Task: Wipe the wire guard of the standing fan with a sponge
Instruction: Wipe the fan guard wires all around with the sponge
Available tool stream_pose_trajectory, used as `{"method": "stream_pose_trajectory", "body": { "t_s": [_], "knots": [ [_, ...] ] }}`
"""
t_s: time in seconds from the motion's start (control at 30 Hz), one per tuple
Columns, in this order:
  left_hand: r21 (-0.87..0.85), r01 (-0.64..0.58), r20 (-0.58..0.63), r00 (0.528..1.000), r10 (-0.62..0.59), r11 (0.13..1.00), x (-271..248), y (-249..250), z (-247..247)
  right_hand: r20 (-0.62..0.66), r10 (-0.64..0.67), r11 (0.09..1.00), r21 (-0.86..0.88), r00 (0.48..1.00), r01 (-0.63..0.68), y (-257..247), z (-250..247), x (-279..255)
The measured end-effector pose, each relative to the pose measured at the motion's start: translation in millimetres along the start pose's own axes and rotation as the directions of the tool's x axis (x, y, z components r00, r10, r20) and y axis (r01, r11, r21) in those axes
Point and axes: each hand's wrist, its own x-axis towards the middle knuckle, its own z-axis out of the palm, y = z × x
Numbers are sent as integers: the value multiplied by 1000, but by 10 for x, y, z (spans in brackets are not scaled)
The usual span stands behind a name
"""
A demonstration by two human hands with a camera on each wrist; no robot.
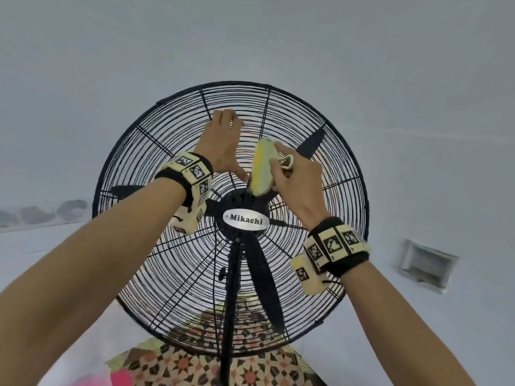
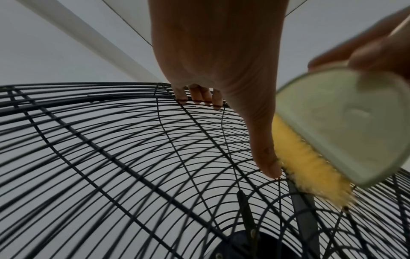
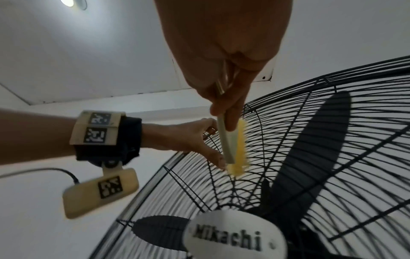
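The standing fan's black wire guard [image 1: 178,274] fills the middle of the head view, with a silver "Mikachi" badge [image 1: 246,220] at its hub. My left hand [image 1: 225,146] hooks its fingers [image 2: 199,95] round wires near the guard's top, thumb stretched down toward the hub. My right hand [image 1: 289,174] grips a sponge [image 1: 262,168], yellow with a pale green backing, just above the hub. The sponge's yellow face [image 2: 310,157] lies against the guard wires [image 2: 111,157], beside my left thumb [image 2: 266,154]. In the right wrist view the sponge [image 3: 238,149] is seen edge-on.
Black fan blades [image 1: 264,282] sit behind the guard, and the fan's pole [image 1: 231,316] runs down to a patterned mat [image 1: 211,366]. A pink thing [image 1: 119,378] lies at the lower left. A wall vent [image 1: 426,263] is at the right. Plain pale walls surround the fan.
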Motion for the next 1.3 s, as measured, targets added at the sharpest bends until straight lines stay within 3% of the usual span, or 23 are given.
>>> {"method": "stream_pose_trajectory", "body": {
  "t_s": [0.17, 0.33, 0.47, 0.63, 0.7, 0.83, 0.97, 1.03, 1.17, 1.23, 1.3],
  "knots": [
    [-3, 4, -1, 1000, -4, 1000, 1, -29, 18, -98, -29, 938, -346, 995, -6, 52, -42, 52],
    [-8, 3, -2, 1000, -3, 1000, -8, 12, 10, 4, -35, 997, -63, 999, 35, -34, -10, 52],
    [-13, 12, 3, 1000, -12, 1000, -31, -18, 0, -111, 43, 946, -314, 993, -76, 9, -81, 75],
    [-5, 11, 3, 1000, -11, 1000, -24, 13, -4, 44, -18, 996, -82, 999, 22, -73, -66, 52],
    [-7, 16, 16, 1000, -15, 1000, -29, -8, -5, 35, 4, 993, -119, 999, 1, -41, -50, -1],
    [-10, 13, 20, 1000, -12, 1000, -30, -15, -7, -64, 31, 931, -361, 997, -52, -7, -119, 90],
    [-26, 14, 24, 1000, -13, 1000, -9, 33, 0, 22, -67, 986, -149, 997, 70, -181, -23, 181],
    [-45, 18, 25, 1000, -17, 999, -20, 17, -2, 17, -112, 981, -157, 994, 114, -192, 15, 200],
    [-44, 19, 24, 1000, -18, 999, -37, -45, 2, -122, 52, 969, -235, 991, -80, 0, -88, 275],
    [-29, 14, 24, 1000, -13, 999, -19, -45, 13, -141, 43, 926, -367, 989, -93, 35, -155, 302],
    [-25, 12, 16, 1000, -11, 1000, 2, -16, 28, -88, 12, 944, -328, 996, -40, -16, -153, 328]
  ]
}}
